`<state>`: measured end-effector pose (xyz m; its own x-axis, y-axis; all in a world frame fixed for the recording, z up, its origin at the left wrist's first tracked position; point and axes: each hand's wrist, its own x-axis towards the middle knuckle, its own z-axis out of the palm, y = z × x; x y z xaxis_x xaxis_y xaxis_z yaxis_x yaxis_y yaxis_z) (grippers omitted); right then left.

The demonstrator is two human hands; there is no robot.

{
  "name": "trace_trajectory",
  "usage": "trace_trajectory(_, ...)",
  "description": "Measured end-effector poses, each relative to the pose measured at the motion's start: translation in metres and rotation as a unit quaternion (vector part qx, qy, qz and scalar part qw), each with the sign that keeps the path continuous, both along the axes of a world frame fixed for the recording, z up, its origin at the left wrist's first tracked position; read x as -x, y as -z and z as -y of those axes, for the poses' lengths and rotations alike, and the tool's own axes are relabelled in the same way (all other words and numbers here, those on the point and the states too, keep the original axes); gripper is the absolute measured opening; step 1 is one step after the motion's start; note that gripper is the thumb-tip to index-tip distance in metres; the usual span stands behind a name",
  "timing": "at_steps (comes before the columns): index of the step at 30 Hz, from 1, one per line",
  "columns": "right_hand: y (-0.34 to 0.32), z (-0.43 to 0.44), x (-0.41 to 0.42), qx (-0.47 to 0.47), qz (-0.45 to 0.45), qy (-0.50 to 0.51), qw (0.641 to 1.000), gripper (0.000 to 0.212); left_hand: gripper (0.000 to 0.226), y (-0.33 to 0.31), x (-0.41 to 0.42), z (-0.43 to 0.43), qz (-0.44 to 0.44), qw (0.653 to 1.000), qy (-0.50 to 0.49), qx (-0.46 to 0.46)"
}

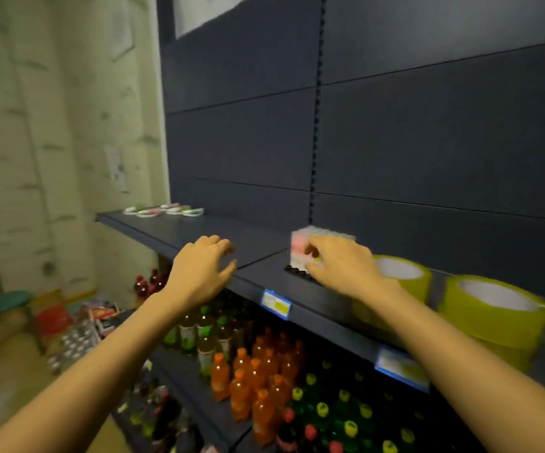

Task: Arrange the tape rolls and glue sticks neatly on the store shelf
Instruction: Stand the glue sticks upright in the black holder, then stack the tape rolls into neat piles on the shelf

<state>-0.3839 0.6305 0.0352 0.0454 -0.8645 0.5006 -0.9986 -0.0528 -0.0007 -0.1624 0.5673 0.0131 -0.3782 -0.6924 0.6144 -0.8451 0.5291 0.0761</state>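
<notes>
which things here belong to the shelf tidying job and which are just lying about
Job: pink-and-white plastic-wrapped pack, gripped by the right hand; two wide yellow-green tape rolls; small flat white rolls at the far left; dark metal shelf; left hand, holding nothing.
Lying about: orange and green drink bottles below; blue-edged price tags; green-topped round stool.

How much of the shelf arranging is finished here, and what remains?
Looks done: yellow-green tape rolls stand in two stacks at the right of the shelf. In hand: the right hand grips a blurred pink-and-white pack near the shelf's front edge; the left hand hovers open, holding nothing. Probably left: the small flat rolls at the far left end, which lie in a loose cluster.
</notes>
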Motion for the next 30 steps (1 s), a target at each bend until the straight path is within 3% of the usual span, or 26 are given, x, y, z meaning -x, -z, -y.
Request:
trace_trajectory(5, 0.009, 0.066, -0.086, -0.049, 0.013, -0.071, 0.996, 0.031, 0.031, 0.008, -0.087, 0.036, 0.01, 0.999, -0.047, 0.0)
trace_trajectory(15, 0.018, 0.199, -0.227, -0.076, 0.062, -0.069, 0.993, 0.032, 0.03, 0.016, -0.222, 0.139, 0.06, 0.996, -0.065, 0.014)
trace_trajectory(30, 0.025, 0.435, -0.31, -0.126, 0.046, -0.07, 0.988, 0.03, 0.033, 0.027, -0.292, 0.347, 0.018, 0.995, -0.094, -0.01)
